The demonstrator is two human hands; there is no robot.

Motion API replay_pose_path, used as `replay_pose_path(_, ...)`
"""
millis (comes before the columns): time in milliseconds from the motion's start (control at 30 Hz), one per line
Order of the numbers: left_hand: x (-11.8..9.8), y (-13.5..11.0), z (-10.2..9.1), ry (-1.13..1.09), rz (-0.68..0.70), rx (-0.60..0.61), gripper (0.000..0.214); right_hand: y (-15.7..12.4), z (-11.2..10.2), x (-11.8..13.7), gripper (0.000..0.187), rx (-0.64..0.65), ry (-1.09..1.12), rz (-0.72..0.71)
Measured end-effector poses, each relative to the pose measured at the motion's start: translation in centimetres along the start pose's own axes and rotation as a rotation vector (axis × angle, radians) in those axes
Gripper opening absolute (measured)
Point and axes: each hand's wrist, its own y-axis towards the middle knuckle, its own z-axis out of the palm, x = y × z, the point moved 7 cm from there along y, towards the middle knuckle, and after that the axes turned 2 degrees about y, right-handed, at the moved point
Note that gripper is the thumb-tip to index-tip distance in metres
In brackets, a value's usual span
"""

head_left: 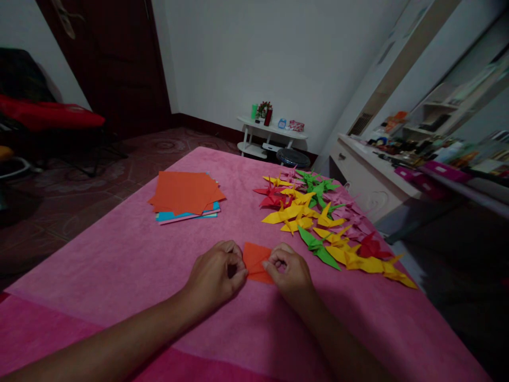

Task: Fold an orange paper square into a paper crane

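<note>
A small folded square of orange origami paper (256,260) lies on the pink tablecloth (222,329) between my hands. My left hand (220,268) pinches its left edge between thumb and fingers. On the opposite side my right hand (288,270) is closed, thumb and forefinger gripping the paper near its right edge. A crease line runs across the paper's surface. Part of the right edge is covered by my right fingers.
A stack of orange, blue and pink paper sheets (185,193) sits at the table's far left. Several folded paper cranes (290,214) in yellow, green, red and pink spread along the right side. Beyond stand a white shelf (274,128) and a cluttered dresser (369,164).
</note>
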Motion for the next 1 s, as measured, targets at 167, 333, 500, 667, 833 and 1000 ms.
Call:
replay_pose_path(167,0.11,0.17,0.16,0.060,-0.034,-0.010,0.011,-0.04,-0.04,-0.09,0.021,0.011,0.055,-0.001)
replay_pose_path(333,0.07,0.19,0.19,0.067,-0.057,0.009,0.011,0.00,-0.08,-0.22,0.019,0.009,0.064,0.016)
replay_pose_path(500,-0.13,0.15,0.21,0.075,-0.055,0.018,0.011,0.12,-0.03,-0.42,0.019,-0.006,0.059,0.027)
replay_pose_path(667,-0.15,0.15,0.29,0.098,-0.053,-0.004,0.011,0.22,-0.05,-0.32,0.021,-0.010,0.020,0.025)
replay_pose_path(833,-0.03,0.21,0.48,0.122,-0.074,0.006,0.009,0.28,0.08,-0.41,0.021,-0.010,-0.018,0.030)
replay_pose_path(1000,-0.34,0.17,0.24,0.160,-0.083,0.008,0.006,0.47,0.30,-0.60,0.021,-0.014,-0.033,0.034)
